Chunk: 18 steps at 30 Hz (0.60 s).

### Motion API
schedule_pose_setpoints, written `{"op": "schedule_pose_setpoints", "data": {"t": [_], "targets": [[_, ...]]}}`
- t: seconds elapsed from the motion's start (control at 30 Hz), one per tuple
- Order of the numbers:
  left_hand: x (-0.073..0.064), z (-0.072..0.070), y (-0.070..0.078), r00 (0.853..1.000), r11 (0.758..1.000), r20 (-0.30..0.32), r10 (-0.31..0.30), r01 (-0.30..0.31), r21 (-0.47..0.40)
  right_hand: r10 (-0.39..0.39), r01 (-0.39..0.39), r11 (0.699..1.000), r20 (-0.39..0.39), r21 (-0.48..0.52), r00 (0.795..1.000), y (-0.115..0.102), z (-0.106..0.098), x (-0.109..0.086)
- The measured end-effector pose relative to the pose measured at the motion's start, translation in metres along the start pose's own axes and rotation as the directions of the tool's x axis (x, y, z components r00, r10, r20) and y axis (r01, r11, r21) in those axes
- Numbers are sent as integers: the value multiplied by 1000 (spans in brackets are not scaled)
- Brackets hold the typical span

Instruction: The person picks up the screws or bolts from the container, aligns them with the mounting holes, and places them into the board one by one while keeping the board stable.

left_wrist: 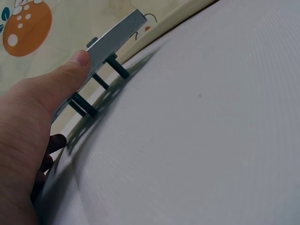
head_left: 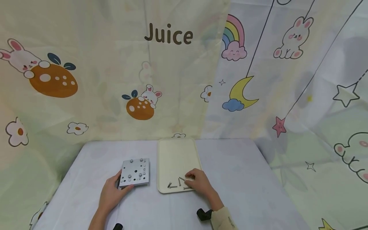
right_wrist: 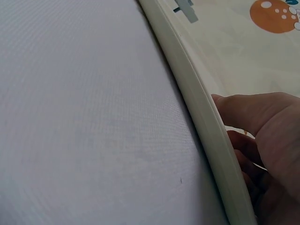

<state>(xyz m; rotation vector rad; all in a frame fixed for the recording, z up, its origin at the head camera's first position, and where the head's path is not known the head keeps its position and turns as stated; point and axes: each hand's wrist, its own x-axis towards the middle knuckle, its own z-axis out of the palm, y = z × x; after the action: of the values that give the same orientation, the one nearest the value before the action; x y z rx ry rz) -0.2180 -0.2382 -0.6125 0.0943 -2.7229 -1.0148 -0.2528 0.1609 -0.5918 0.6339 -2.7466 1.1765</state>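
Observation:
In the head view, my left hand (head_left: 110,195) grips the near left corner of a silver metal plate (head_left: 135,172) with holes. Several bolts stand in the plate, their heads on top; in the left wrist view their dark threaded shanks (left_wrist: 119,68) stick out below, over the cloth. The thumb (left_wrist: 77,70) lies along the plate's edge. My right hand (head_left: 201,183) is over the near right part of a cream tray (head_left: 176,156), fingers bent beside several loose screws (head_left: 173,187). One screw reaches the fingertips; whether they pinch it cannot be told. The tray rim (right_wrist: 187,93) partly hides these fingers in the right wrist view.
A white cloth (head_left: 230,166) covers the table. Printed curtains (head_left: 109,73) stand behind and at both sides. A black device (head_left: 204,214) sits at the right wrist, and another dark piece (head_left: 118,226) shows near the left wrist.

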Motion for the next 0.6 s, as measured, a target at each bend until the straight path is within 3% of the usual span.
{"op": "schedule_pose_setpoints", "data": {"t": [0.23, 0.43, 0.6], "targets": [[-2, 2, -3, 1000, 1000, -11, -1, 1, 16, -4, 5, 1000, 32, -12, 999, -3, -1, 0], [6, -1, -1, 999, 1000, -26, 25, -24, 9, -11, 11, 999, 17, -38, 1000, -6, -3, 7], [3, -4, -2, 1000, 1000, -14, 2, -1, 27, -20, 21, 998, 21, -53, 1000, -4, 4, 8]]}}
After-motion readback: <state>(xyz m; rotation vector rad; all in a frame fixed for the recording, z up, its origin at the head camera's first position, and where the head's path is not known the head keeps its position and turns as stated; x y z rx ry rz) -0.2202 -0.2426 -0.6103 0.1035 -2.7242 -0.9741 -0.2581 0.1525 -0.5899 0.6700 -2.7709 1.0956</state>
